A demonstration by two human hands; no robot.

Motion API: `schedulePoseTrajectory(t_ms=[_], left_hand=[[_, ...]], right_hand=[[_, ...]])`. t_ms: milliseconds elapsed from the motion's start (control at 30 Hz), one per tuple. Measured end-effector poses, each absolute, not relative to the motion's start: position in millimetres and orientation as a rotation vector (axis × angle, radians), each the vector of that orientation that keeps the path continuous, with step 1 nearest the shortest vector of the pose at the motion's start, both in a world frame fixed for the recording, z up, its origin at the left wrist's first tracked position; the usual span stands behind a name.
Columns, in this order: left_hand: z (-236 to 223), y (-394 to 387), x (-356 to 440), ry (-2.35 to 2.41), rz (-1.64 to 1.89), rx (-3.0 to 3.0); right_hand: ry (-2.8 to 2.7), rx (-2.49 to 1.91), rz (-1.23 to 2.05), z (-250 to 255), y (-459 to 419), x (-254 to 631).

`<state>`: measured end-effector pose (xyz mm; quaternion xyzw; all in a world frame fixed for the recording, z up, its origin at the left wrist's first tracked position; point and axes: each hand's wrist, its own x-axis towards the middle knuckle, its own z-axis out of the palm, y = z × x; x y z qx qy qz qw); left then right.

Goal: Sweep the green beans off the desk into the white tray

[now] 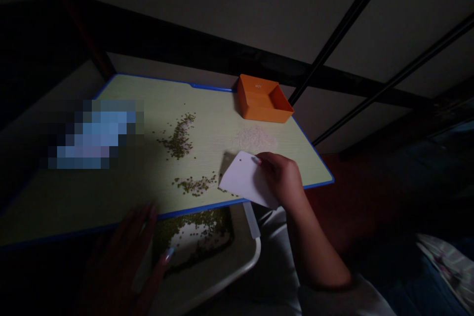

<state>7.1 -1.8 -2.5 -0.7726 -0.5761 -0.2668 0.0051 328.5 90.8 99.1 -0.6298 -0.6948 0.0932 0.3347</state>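
Observation:
In my right hand (283, 175) is a white card (242, 177), pinched at its right side and held low over the table near its front edge. Just left of the card lies a small heap of green beans (196, 185), with a larger heap of green beans (179, 140) farther back. Beyond the card, white grains (255, 137) are spread on the tabletop. My left hand (129, 252), dim in shadow, has its fingers apart at the left side of a white bin (246, 264). Green beans cover part of the bin's floor, below the table edge.
An orange open box (268, 111) stands at the table's back right corner. The pale table (218, 108) has a blue rim. A blurred-out bright patch (96, 133) lies at the left. Dark panels (229, 10) rise behind, and cloth (440, 266) shows at lower right.

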Motion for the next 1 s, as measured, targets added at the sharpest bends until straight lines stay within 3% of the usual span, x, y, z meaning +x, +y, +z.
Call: schedulePoseTrajectory(t_ms=[667,1000], left_hand=[[-2,-3,7,-1.842,-0.826,-2.441],[-2,-3,7,-1.813,-0.839,-2.429]], right_hand=[[-1.875,-1.394,0.377,97,75,327],[-1.709,-1.605,0.217,94,84,336]])
